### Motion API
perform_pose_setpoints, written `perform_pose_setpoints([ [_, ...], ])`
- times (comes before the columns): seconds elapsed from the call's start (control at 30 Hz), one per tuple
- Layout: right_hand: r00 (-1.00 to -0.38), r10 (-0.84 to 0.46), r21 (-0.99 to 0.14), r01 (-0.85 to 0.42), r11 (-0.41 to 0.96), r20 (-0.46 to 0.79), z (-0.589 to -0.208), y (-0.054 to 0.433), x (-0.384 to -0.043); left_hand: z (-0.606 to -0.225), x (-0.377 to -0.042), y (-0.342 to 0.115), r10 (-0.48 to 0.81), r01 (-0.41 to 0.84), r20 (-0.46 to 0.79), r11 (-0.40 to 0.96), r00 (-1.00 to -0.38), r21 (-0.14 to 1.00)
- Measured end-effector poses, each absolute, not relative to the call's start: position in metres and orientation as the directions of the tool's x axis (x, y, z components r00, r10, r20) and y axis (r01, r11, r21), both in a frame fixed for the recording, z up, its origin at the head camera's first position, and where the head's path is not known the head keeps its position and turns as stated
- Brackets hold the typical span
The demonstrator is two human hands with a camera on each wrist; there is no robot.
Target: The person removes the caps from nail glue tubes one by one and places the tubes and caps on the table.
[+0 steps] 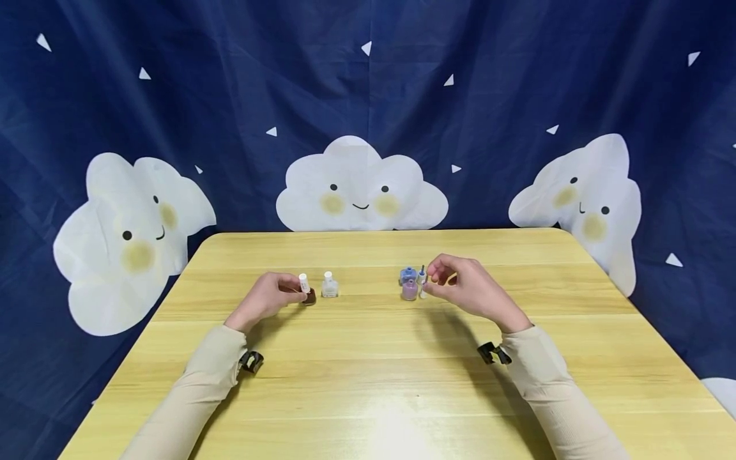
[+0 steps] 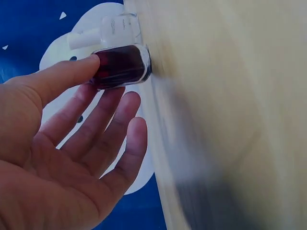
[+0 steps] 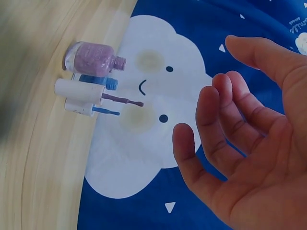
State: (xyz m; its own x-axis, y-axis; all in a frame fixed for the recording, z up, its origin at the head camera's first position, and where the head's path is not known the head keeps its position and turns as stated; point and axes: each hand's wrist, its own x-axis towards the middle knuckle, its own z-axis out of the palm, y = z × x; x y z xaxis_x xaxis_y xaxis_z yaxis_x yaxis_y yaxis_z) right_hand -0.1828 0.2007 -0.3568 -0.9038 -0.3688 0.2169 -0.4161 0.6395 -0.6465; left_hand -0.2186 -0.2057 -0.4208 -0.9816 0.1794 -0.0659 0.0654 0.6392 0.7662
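Observation:
My left hand pinches a dark red nail polish bottle between thumb and fingertips; its white cap is on, and the bottle's base is at the tabletop. Just right of it stands a clear nail polish bottle with a white cap. My right hand holds nothing, its fingers loosely bent. Beside its fingertips, two white caps stand with their brushes up: a purple-tipped cap and a blue-tipped cap. Left of these are an uncapped purple nail polish bottle and an uncapped blue nail polish bottle.
The light wooden table reaches back to a dark blue curtain with white clouds and small triangles. A black wrist strap mount sits at the left cuff and another black mount at the right cuff.

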Motion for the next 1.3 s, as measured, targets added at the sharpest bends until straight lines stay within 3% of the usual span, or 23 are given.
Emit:
perform_pose_setpoints([
  [0.63,-0.878,-0.427,-0.643,-0.457,0.614,0.216,-0.359,0.195,-0.173,-0.425,-0.187,-0.124,0.473,0.281,-0.007,0.535,-0.881,0.797],
  [0.93,-0.849,-0.488,-0.639,-0.494,0.590,0.205,-0.373,0.183,-0.162,-0.421,-0.175,-0.086,0.530,0.298,-0.022,0.511,-0.848,0.807],
  [1.3,-0.827,-0.516,-0.650,-0.521,0.554,0.223,-0.396,0.159,-0.152,-0.422,-0.167,-0.077,0.573,0.289,-0.026,0.451,-0.819,0.844],
])
